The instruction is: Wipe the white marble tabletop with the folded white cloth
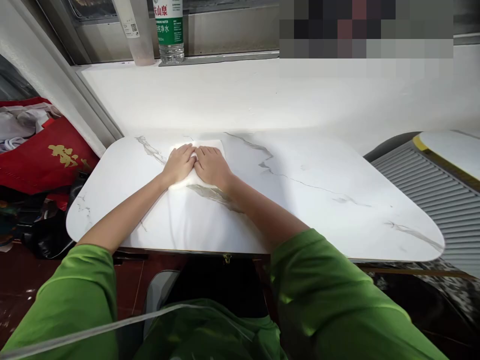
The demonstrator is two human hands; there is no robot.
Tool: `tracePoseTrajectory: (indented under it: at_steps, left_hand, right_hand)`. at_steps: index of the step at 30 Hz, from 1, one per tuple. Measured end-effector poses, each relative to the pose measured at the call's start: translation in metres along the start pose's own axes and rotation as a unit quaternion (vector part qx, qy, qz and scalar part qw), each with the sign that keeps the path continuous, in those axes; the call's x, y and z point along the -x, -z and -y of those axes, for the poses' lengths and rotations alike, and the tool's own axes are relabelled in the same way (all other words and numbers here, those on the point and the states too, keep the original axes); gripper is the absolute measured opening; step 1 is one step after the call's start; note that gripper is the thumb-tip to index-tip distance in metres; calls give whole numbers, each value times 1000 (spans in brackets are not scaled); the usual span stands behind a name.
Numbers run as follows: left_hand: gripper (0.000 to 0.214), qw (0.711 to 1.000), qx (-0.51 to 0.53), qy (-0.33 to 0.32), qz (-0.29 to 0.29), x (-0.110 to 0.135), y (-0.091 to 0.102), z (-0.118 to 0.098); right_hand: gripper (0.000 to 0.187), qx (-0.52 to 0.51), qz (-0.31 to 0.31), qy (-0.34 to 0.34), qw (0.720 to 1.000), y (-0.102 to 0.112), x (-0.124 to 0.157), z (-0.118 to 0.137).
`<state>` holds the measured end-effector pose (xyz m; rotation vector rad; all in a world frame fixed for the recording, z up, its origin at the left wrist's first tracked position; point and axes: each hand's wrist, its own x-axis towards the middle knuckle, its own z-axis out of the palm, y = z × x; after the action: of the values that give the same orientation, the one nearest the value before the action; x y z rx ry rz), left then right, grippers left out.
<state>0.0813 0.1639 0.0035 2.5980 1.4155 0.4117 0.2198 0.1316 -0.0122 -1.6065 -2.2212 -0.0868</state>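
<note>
A white cloth lies flat on the white marble-patterned table, near its back edge and left of the middle. My left hand rests palm down on the cloth's left part. Beside it my right hand presses on the cloth too, its thumb side touching the left hand. The fingers of both hands point away from me and lie over the cloth, not wrapped round it. What is beneath my palms is hidden.
Behind the table, a water bottle and a translucent plastic container stand on the window ledge. A red bag is at the left. A grey ribbed panel stands at the right. A pale cord crosses low in front of me.
</note>
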Motion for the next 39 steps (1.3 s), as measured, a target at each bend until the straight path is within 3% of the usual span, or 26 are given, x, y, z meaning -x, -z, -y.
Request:
tracePoseTrajectory:
  at_steps: [4,9,18,23,33,36,39]
  left_hand:
    - [46,1000,12,-8,-12,-37,-5,18]
    - [49,1000,12,12,-7,-64,-11,27]
    - [53,999,-24,16,14,-62,-10,25]
    - [51,999,-37,-12,13,-27,-5,14]
    - [54,998,-34,-40,27,115,14,-11]
    - [55,999,-34,-28,24,144,19,-14]
    - [55,999,-34,-11,29,156,24,-14]
  right_hand:
    - [41,-18,-9,-6,1000,-12,-32,-20]
    - [42,-34,-7,-7,999,-18,-56,-37]
    - [44,-8,-2,-6,1000,-19,-52,-38]
    - [46,12,-14,3,1000,-13,-20,-18]
    - [55,22,-1,13,1000,17,92,79]
    - [54,25,0,43,999,24,106,98]
    - [52,20,-4,66,998,26,104,105]
